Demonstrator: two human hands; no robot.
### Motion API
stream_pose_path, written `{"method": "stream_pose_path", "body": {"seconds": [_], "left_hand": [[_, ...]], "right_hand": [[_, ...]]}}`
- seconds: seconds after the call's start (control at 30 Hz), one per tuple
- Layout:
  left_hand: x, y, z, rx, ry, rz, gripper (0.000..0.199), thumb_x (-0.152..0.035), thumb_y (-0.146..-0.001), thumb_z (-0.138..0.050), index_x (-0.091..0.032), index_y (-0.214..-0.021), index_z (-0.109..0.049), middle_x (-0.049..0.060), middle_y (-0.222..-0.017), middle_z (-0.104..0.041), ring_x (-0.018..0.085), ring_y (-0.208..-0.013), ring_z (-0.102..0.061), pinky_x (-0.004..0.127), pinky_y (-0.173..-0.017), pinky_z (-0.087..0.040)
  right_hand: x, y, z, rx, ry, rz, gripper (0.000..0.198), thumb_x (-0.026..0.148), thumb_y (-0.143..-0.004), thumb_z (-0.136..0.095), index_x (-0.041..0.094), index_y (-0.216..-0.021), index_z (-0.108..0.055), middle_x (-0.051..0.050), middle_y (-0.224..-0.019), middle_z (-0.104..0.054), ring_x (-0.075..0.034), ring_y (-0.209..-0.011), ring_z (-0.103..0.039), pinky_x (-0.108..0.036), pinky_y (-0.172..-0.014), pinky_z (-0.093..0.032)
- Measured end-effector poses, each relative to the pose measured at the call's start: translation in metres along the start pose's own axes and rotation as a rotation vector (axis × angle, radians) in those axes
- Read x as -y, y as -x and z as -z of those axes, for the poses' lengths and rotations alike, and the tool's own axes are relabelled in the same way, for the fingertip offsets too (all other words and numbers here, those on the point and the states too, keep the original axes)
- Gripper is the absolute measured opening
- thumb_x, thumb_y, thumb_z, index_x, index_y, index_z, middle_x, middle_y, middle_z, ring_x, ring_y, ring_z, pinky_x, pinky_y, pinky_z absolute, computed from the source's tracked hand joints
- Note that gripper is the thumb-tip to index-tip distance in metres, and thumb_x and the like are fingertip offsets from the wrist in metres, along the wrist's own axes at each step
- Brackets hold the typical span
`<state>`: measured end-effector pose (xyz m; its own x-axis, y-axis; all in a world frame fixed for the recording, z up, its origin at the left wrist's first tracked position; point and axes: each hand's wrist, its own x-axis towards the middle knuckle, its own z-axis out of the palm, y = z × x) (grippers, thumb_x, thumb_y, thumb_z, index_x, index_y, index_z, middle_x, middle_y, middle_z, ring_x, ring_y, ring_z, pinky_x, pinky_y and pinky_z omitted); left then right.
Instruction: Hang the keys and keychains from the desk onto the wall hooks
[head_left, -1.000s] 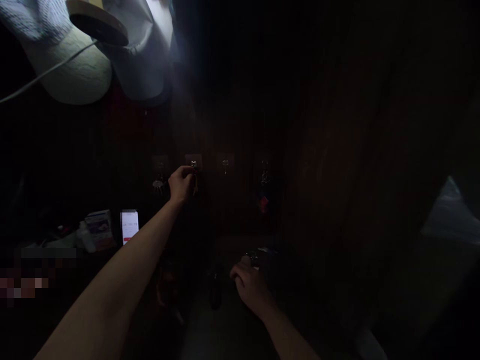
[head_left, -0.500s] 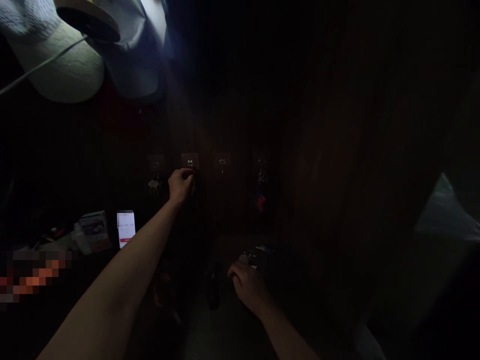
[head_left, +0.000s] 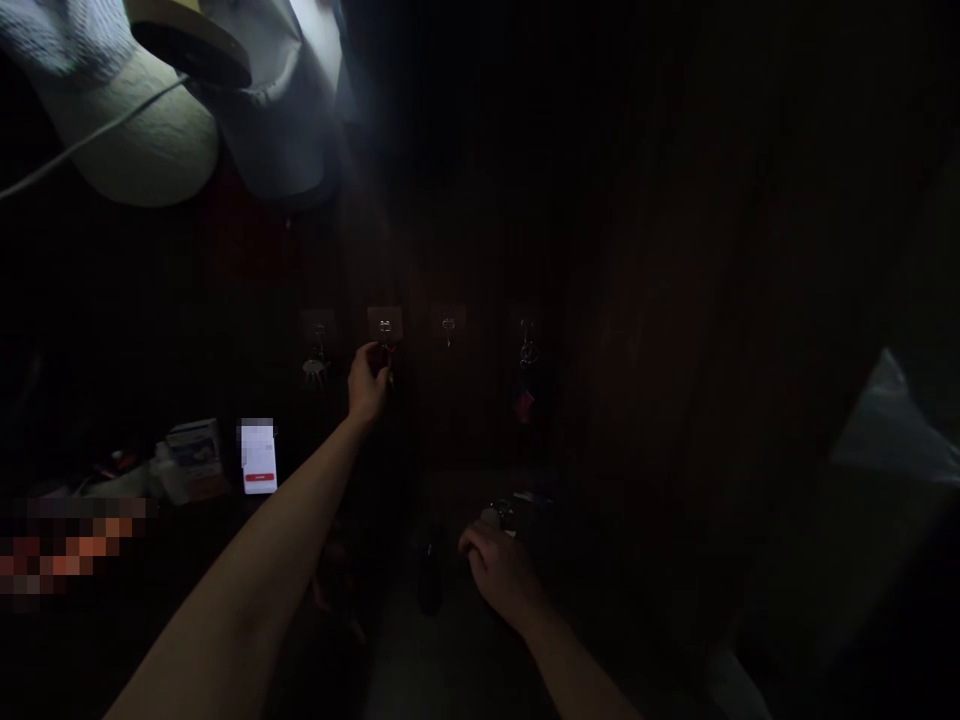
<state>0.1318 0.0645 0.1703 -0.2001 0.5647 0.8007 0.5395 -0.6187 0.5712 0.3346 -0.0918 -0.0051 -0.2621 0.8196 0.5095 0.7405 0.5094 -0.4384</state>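
Note:
My left hand [head_left: 366, 388] is raised to the second wall hook [head_left: 385, 326] from the left. A small key bunch [head_left: 389, 372] hangs from that hook, beside my thumb and index finger, which are parted. Low over the dim surface, my right hand [head_left: 495, 570] has its fingers curled; whatever they hold, if anything, is hidden. Just beyond its knuckles lie a pale round tag and a metal key ring [head_left: 501, 510]. To the left of it is a dark oblong object [head_left: 428, 580], too dim to name.
Other keys [head_left: 314, 370] hang on the leftmost hook, and a key ring with a reddish tag [head_left: 525, 402] on the rightmost. The third hook [head_left: 448, 325] is between. At left stand a lit phone [head_left: 259, 460] and a small box [head_left: 193, 455]. Caps [head_left: 142, 150] hang above.
My left hand has slipped slightly down from the hook and its finger and thumb have parted, with the keys hanging there. My right hand stays put. The view shifts slightly.

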Motion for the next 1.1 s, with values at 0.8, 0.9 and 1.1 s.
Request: {"method": "stream_pose_path", "body": {"seconds": [0.8, 0.9, 1.1], "left_hand": [[0.051, 0.103, 0.069, 0.141, 0.021, 0.299, 0.028, -0.012, -0.072, -0.047, -0.018, -0.094, -0.062, 0.004, -0.096, -0.067, 0.017, -0.093, -0.062, 0.035, -0.09, -0.045], [0.055, 0.119, 0.079, 0.074, 0.09, 0.403, 0.024, -0.016, -0.072, -0.05, -0.018, -0.093, -0.062, 0.005, -0.095, -0.068, 0.018, -0.092, -0.062, 0.036, -0.089, -0.046], [0.06, 0.154, 0.099, -0.041, 0.162, 0.545, 0.022, -0.02, -0.07, -0.054, -0.017, -0.091, -0.062, 0.005, -0.093, -0.069, 0.019, -0.091, -0.063, 0.036, -0.086, -0.048]], "right_hand": [[0.0, -0.001, 0.0, 0.01, 0.047, 0.024, 0.026, 0.004, -0.073, -0.037, 0.021, -0.076, -0.056, -0.001, -0.077, -0.061, -0.015, -0.076, -0.057, -0.025, -0.069, -0.041], [0.001, -0.001, 0.0, 0.028, 0.055, 0.01, 0.026, 0.004, -0.073, -0.037, 0.021, -0.077, -0.056, -0.001, -0.079, -0.062, -0.015, -0.077, -0.057, -0.025, -0.07, -0.04], [0.001, -0.002, 0.001, 0.054, 0.085, 0.009, 0.026, 0.006, -0.075, -0.037, 0.022, -0.077, -0.057, -0.001, -0.081, -0.062, -0.015, -0.079, -0.057, -0.025, -0.07, -0.04]]}}
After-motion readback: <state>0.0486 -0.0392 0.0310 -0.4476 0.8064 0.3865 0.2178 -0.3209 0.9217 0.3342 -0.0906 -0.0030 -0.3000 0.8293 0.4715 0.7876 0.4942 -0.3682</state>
